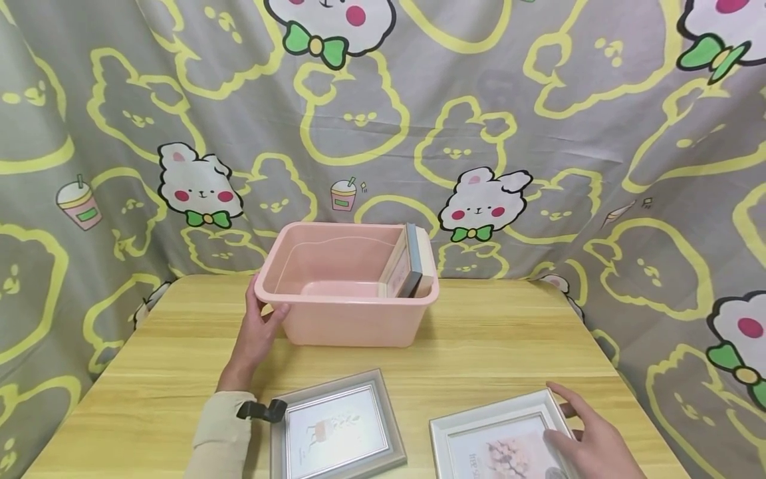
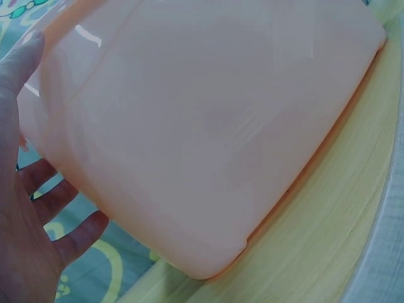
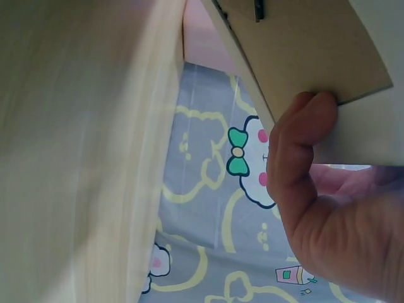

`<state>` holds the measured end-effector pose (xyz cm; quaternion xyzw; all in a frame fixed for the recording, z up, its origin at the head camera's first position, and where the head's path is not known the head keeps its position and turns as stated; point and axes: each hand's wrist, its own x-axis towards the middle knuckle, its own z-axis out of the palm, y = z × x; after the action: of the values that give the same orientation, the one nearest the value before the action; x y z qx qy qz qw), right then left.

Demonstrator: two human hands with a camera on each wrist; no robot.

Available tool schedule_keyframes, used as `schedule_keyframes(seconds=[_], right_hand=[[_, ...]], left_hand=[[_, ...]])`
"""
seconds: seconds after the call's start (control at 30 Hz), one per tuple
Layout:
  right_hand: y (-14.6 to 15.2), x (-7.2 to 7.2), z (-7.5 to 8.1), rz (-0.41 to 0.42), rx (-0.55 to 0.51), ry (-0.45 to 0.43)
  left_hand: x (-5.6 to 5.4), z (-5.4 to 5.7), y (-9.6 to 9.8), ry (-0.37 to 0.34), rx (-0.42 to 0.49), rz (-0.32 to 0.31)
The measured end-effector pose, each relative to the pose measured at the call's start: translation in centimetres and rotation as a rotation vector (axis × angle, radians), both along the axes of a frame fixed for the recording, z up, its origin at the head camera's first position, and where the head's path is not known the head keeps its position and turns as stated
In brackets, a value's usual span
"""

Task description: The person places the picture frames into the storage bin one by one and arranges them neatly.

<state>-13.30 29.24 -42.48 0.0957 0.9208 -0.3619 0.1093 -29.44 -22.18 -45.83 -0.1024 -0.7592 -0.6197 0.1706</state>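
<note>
A pink plastic tub (image 1: 353,322) stands on the table, and my left hand (image 1: 261,332) holds its left end. In the left wrist view that hand's thumb lies over the rim while its other fingers spread along the side of the tub (image 2: 189,126). My right hand (image 1: 598,436) grips a white picture frame (image 1: 439,442) by its right edge, thumb on the front. From the right wrist view, fingers of the right hand (image 3: 334,202) curl against the brown backing (image 3: 309,50) of the raised frame. Several frames (image 1: 415,259) lean inside the tub's right end.
A silver-grey picture frame (image 1: 395,436) with a deer-like drawing lies on the wooden table (image 1: 497,346), near my left forearm. A black strap piece (image 1: 263,410) sits on the left sleeve. Behind the table hangs a grey patterned curtain (image 1: 251,126).
</note>
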Motion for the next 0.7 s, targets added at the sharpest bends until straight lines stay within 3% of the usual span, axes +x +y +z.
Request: schedule_keyframes(seconds=[0.23, 0.6, 0.7], right_hand=[[-0.2, -0.1, 0.9, -0.01, -0.01, 0.048], [-1.0, -0.5, 2.7, -0.044, -0.161, 0.046], [-1.1, -0.8, 3.2, -0.039, -0.118, 0.072]], left_hand=[[0.0, -0.1, -0.2, 0.01, 0.007, 0.007], [-0.1, -0.1, -0.2, 0.012, 0.007, -0.01], [-0.1, -0.2, -0.2, 0.019, 0.006, -0.008]])
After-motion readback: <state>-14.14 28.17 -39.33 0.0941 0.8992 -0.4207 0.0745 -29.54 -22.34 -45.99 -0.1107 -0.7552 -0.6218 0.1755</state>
